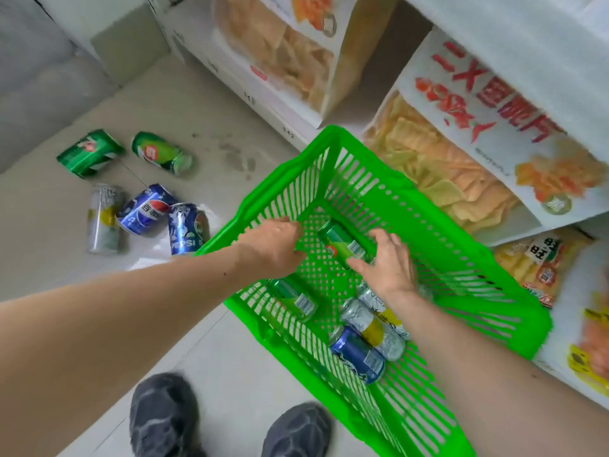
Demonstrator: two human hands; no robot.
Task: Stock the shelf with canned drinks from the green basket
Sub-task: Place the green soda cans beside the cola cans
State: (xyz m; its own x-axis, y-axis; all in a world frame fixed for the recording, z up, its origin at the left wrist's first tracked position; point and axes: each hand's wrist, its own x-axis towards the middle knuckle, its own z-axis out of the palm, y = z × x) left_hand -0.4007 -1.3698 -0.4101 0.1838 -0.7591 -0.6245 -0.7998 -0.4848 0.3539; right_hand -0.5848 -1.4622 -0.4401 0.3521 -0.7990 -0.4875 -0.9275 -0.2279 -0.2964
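Five cans lie on their sides on the floor (204,341) to your left, out of the green basket (494,268) but not on any shelf: two green cans (90,153) nearest the far wall and a silver can (103,219) beside two blue cans (145,207) closer to the basket's left rim. The shelf (286,127) in view carries only large snack bags (461,153), with no canned drinks on it that you can see, so by my reckoning the stocking proper has hardly begun. About five cans remain in the basket. Your right hand (387,262) has its fingers spread and closing round a green can (342,244) near the basket's far end, not yet firmly gripping it. Your left hand (275,244) reaches over the left rim, fingers loosely curled, holding nothing.
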